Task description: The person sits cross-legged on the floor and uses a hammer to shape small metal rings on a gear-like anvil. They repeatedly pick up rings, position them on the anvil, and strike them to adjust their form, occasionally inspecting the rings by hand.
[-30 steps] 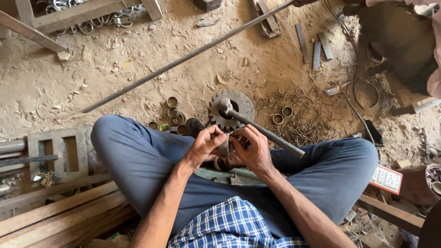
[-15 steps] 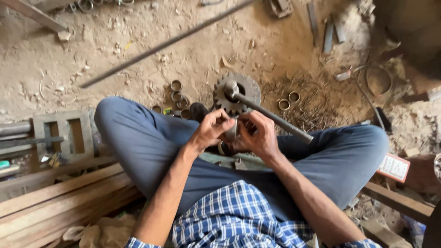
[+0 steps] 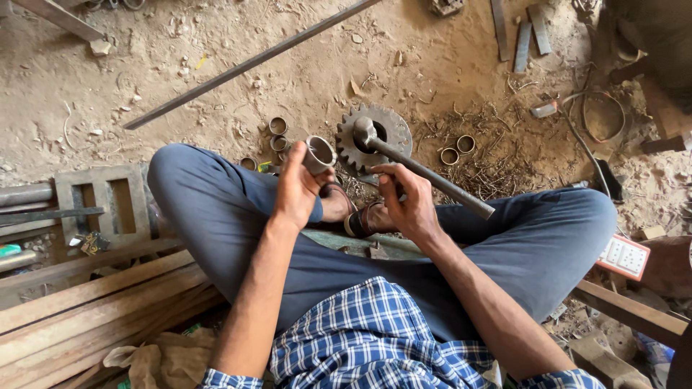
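I sit cross-legged on a dirt floor in blue trousers. My left hand (image 3: pixel 297 189) holds up a short metal sleeve (image 3: pixel 318 153), its open end facing me. My right hand (image 3: pixel 405 204) grips the shaft of a hammer (image 3: pixel 424 173), whose head rests in the middle of a toothed gear wheel (image 3: pixel 378 135) lying flat on the ground in front of my feet.
Several small metal rings (image 3: pixel 278 127) lie left of the gear, two more rings (image 3: pixel 458 149) to its right among metal shavings. A long steel bar (image 3: pixel 245 66) crosses the floor. Wooden planks (image 3: pixel 94 302) and a metal block (image 3: pixel 101 205) lie at left; a switch plate (image 3: pixel 624 257) at right.
My left hand has risen from between my legs, now lifting the metal sleeve up in front of me. My right hand stays on the hammer shaft.
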